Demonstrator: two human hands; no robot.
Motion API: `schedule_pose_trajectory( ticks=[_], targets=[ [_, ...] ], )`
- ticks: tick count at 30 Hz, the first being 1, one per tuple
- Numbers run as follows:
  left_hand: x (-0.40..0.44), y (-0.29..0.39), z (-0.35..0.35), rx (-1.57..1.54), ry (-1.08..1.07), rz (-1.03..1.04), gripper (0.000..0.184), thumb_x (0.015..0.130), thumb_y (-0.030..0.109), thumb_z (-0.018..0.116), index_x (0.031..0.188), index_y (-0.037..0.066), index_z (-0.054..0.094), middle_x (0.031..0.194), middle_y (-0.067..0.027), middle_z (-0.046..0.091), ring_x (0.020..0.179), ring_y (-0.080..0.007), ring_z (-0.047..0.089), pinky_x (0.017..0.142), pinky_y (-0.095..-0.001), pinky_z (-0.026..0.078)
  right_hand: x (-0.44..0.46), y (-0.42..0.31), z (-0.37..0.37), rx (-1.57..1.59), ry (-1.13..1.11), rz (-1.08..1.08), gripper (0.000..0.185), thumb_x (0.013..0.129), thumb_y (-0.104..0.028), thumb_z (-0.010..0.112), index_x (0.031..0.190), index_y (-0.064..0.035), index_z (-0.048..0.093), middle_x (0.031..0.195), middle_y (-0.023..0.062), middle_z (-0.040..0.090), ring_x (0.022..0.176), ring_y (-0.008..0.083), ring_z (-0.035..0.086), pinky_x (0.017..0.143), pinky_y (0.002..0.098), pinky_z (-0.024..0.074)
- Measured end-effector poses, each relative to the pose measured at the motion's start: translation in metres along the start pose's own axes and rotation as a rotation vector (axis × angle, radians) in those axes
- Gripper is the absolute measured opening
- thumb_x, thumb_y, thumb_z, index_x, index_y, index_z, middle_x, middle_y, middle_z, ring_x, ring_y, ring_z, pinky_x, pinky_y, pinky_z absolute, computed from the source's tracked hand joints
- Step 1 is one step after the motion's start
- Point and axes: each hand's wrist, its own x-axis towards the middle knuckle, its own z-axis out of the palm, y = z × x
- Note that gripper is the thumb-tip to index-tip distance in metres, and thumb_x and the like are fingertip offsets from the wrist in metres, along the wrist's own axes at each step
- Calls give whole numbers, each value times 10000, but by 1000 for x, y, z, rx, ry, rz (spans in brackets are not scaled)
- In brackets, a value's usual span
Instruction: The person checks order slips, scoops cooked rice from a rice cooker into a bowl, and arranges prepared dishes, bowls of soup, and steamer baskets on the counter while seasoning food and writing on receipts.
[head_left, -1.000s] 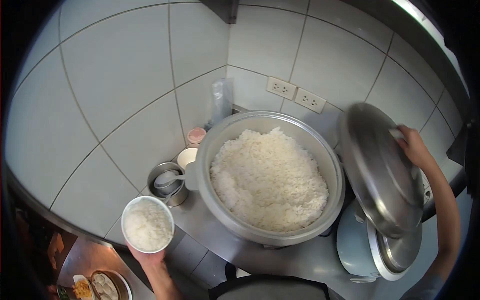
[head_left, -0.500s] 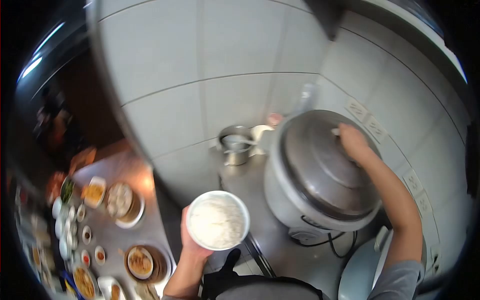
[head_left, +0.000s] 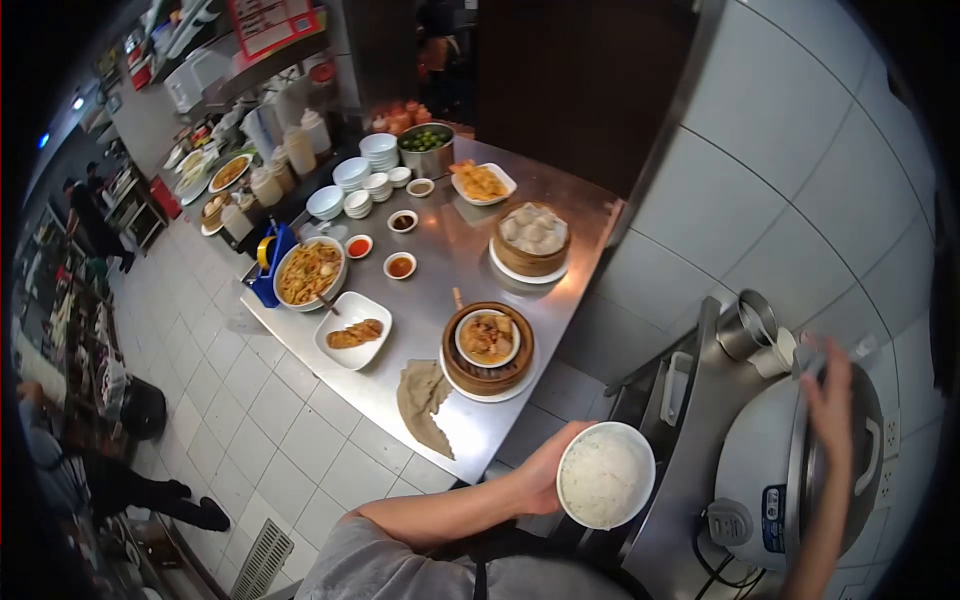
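My left hand is wrapped round a white bowl filled with cooked white rice. At the right, my right hand is over the rice cooker, its fingers stretched out and slightly blurred, holding nothing I can see. The cooker's metal lid is on, and its handle shows to the right of my hand. Whether my fingers touch the lid I cannot tell. Behind the cooker stand a metal pot and a white container.
A steel table carries dumplings in a bamboo steamer, another steamer, a noodle bowl, sauce dishes, stacked bowls and a cloth. Two people are in the left background, and another person stands nearer at lower left.
My view has swung left, bringing the food table into the middle. My right hand has let go of the lid handle and its fingers have spread. My left hand still holds the rice bowl.
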Motion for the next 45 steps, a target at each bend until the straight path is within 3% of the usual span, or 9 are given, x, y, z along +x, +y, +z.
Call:
schedule_pose_trajectory(
  ticks=[1, 2, 5, 6, 10, 23, 33, 39, 45],
  targets=[
    [-11, 7, -6, -31, -12, -2, 474, 878, 466, 363, 1128, 108, 547, 1123, -76, 586, 990, -247, 589, 858, -391, 467, -1, -36, 24, 235, -37, -116, 689, 795, -296, 618, 1352, -56, 292, 1384, 154, 280, 1305, 291, 236, 1057, 390, 197],
    [-23, 13, -12, -61, -24, -5, 481, 877, 474, 363, 1129, 109, 547, 1122, -77, 586, 990, -248, 590, 859, -388, 467, -5, -99, 20, 486, -323, -201, 743, 785, -326, 639, 1347, -8, 271, 1384, 148, 280, 1305, 276, 237, 1066, 386, 178],
    [-57, 29, -33, -149, 31, 105, 471, 881, 470, 380, 1116, 100, 552, 1093, -72, 599, 970, -226, 597, 859, -385, 472, -24, -212, 62, 717, -676, -519, 1072, 607, -404, 787, 1376, -1, 158, 1406, 185, 196, 1316, 306, 184, 1075, 395, 163],
    [-70, 35, -38, -178, 50, 151, 460, 886, 461, 383, 1108, 97, 555, 1078, -66, 605, 957, -214, 602, 854, -380, 477, -33, -241, 80, 707, -680, -650, 1177, 527, -446, 819, 1379, -6, 136, 1408, 204, 165, 1315, 337, 165, 1075, 404, 166],
    [-141, 66, -66, -215, 111, 336, 449, 885, 454, 397, 1125, 105, 545, 1088, -59, 602, 967, -208, 598, 863, -365, 476, -51, -358, 121, 805, -577, -871, 1128, 514, -403, 834, 1367, -40, 190, 1359, 214, 247, 1257, 363, 285, 1031, 433, 270],
    [-428, 216, -184, -110, 334, 510, 484, 889, 476, 371, 1171, 112, 521, 1150, -75, 573, 1028, -228, 571, 900, -385, 454, -67, -703, 202, 928, -600, -1014, 983, 499, -269, 809, 1321, -85, 303, 1320, 170, 305, 1192, 359, 352, 969, 424, 352],
    [-536, 348, -252, -13, 460, 635, 584, 892, 546, 309, 1258, 104, 417, 1262, -129, 478, 1135, -266, 491, 943, -417, 408, -19, -865, 252, 1092, -574, -1081, 958, 473, -258, 816, 1282, -55, 344, 1291, 190, 332, 1183, 360, 355, 986, 414, 328],
    [-593, 508, -357, 135, 901, 859, 409, 927, 344, 395, 1222, 70, 324, 1098, -218, 511, 1051, -340, 524, 854, -494, 458, 33, -954, 309, 1045, -546, -1062, 942, 476, -255, 810, 1276, -62, 351, 1269, 186, 343, 1188, 352, 344, 1003, 407, 303],
    [-632, 655, -433, 365, 1094, 887, 338, 926, 186, 382, 1210, 34, 277, 967, -167, 561, 877, -300, 615, 728, -425, 531, 69, -1058, 357, 990, -530, -998, 903, 483, -246, 787, 1262, -66, 368, 1262, 171, 344, 1147, 365, 357, 967, 423, 342]
  ],
)
